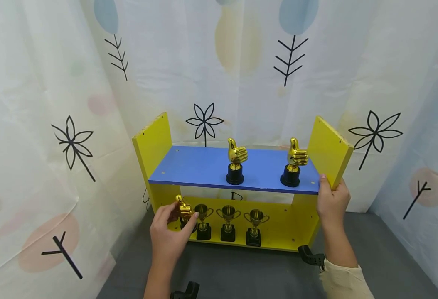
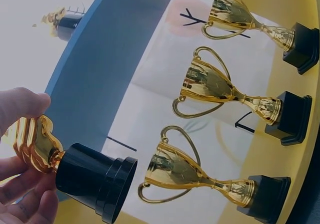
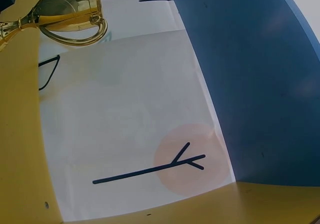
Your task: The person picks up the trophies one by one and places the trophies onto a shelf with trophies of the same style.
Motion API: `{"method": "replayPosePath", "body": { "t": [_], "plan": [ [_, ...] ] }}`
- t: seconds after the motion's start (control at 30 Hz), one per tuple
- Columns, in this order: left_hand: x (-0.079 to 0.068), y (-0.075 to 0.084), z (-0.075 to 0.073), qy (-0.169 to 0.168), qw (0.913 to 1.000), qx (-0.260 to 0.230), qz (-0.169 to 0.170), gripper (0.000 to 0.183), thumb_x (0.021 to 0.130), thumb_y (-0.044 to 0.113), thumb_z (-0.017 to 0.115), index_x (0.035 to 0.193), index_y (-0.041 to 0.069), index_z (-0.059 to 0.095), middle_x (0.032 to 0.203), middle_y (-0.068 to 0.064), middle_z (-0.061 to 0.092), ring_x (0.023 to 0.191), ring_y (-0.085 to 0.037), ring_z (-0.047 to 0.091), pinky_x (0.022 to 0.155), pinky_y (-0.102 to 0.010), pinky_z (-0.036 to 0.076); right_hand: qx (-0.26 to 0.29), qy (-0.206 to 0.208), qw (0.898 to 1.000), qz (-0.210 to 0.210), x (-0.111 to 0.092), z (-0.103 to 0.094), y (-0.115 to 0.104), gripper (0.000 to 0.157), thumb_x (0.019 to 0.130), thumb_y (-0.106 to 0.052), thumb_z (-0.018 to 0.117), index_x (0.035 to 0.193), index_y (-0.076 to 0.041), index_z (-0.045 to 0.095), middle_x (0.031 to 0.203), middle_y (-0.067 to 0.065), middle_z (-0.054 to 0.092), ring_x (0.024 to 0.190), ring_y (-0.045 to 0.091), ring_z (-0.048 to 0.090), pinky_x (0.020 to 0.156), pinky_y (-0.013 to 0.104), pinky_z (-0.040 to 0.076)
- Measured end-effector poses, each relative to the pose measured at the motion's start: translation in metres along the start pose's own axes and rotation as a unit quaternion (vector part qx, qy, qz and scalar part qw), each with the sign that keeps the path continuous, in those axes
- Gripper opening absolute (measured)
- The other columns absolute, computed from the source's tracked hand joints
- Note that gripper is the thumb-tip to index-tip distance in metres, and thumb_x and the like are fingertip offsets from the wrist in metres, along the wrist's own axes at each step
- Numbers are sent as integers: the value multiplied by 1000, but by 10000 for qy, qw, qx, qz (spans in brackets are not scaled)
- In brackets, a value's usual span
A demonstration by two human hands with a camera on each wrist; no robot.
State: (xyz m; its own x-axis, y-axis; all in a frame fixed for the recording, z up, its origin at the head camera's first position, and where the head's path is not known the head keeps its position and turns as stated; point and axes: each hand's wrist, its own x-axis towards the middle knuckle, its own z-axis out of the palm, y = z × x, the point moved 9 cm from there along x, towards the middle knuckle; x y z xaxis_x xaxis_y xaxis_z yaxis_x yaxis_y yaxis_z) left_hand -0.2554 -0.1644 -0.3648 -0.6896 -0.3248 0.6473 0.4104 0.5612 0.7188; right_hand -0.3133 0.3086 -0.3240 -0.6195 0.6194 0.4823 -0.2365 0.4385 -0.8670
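My left hand (image 1: 168,234) pinches a gold thumbs-up trophy (image 1: 185,210) between thumb and fingers, at the left end of the lower shelf (image 1: 275,228). In the left wrist view the trophy's round black base (image 2: 95,179) tilts away from the fingers, which are around its gold top. Beside it, a row of three gold two-handled cup trophies (image 1: 228,218) stands on black square bases. My right hand (image 1: 333,203) grips the front edge of the yellow right side panel (image 1: 329,145), thumb on the inner side near the blue upper shelf (image 1: 200,164).
Two more thumbs-up trophies stand on the blue shelf, one near the middle (image 1: 235,162) and one toward the right (image 1: 293,164). A yellow left panel (image 1: 153,143) bounds the unit. It sits on a dark grey table (image 1: 249,274), with a patterned white curtain (image 1: 159,74) behind.
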Motion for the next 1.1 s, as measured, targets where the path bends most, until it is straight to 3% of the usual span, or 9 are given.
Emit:
{"method": "replayPosePath", "body": {
  "t": [0.13,0.27,0.73,1.1],
  "plan": [
    [2,3,1,-42,10000,-18,11,56,77,23,98,126,8,76,115,-4,69,98,-13,66,86,-33,62,5,-8,10000,3,0,0,0,44,110,-36,55,125,3,68,117,21,74,80,-2,58,69,4,44],
    [4,6,1,-67,10000,-55,21,56,77,22,99,126,8,76,115,-4,68,98,-12,65,86,-25,59,6,-42,9999,94,1,1,2,46,110,-38,55,128,2,68,121,20,74,82,-2,59,70,4,44],
    [12,16,-2,-28,9998,-124,121,58,76,23,99,126,7,76,116,-4,69,100,-15,66,87,-15,55,-12,-69,9999,85,1,1,1,46,110,-37,55,129,3,67,123,22,74,86,0,59,72,6,43],
    [16,23,-2,-43,9994,-257,217,58,75,24,100,125,9,76,115,-3,69,100,-14,67,88,-15,55,-22,-94,9999,113,-1,0,1,47,110,-38,54,129,3,67,123,21,74,84,-2,58,72,4,43]
  ]
}}
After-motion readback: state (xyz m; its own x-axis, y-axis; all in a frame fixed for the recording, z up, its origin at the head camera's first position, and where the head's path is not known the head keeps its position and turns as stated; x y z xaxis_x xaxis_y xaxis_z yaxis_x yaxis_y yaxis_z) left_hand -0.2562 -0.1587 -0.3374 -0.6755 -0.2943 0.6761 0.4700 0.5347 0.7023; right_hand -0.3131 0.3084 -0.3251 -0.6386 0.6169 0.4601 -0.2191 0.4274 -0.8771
